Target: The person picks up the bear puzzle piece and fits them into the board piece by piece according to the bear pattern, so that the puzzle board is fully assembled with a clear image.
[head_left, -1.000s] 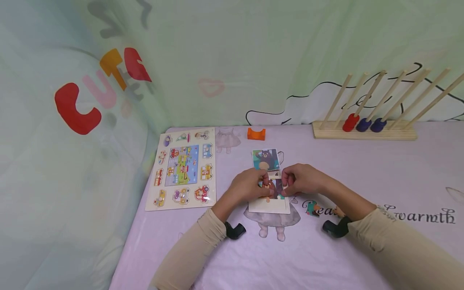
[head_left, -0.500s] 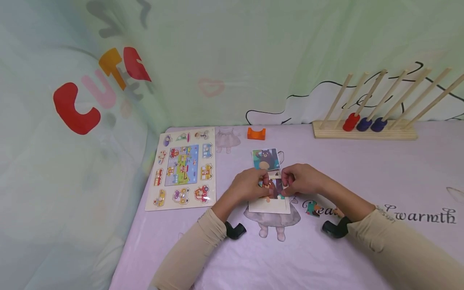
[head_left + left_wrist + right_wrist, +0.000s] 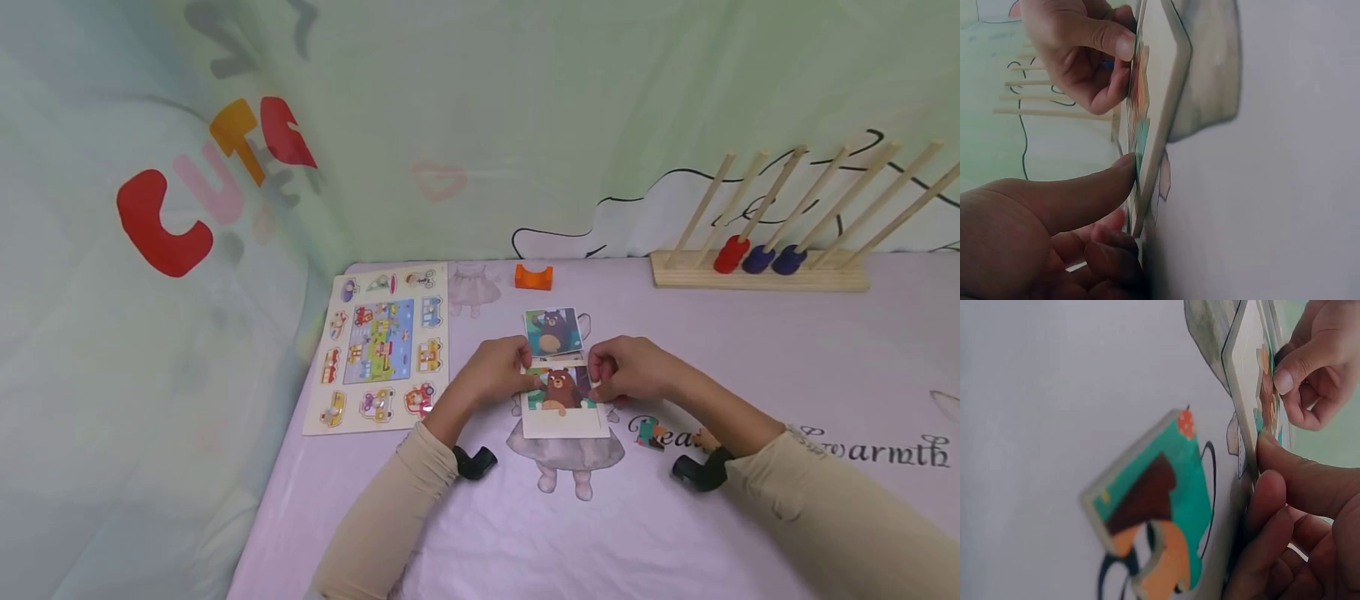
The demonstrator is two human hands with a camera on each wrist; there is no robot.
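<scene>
A small puzzle board [image 3: 566, 425] with a brown bear picture lies near the middle of the cloth, its lower strip bare. My left hand [image 3: 495, 368] grips its left edge, the thumb [image 3: 1100, 190] on the top face and the fingers curled at the side. On the opposite edge, my right hand [image 3: 632, 371] pinches the board, thumb [image 3: 1300, 478] on top. A bear picture card [image 3: 553, 332] lies just beyond the board. To the right are two loose puzzle pieces [image 3: 649, 432]; the nearer one in the right wrist view is green, brown and orange [image 3: 1166, 500].
A larger vehicle peg puzzle [image 3: 315, 417] lies at the left. An orange arch block [image 3: 533, 277] sits toward the back. At the back right stands a wooden rack [image 3: 757, 282] of tall pegs with red and dark blue beads. Curtains [image 3: 480, 100] hang behind.
My left hand has moved left from over the bear picture to the board's left edge, uncovering the bear. The board has shifted slightly to the right. My right hand stays at its right edge.
</scene>
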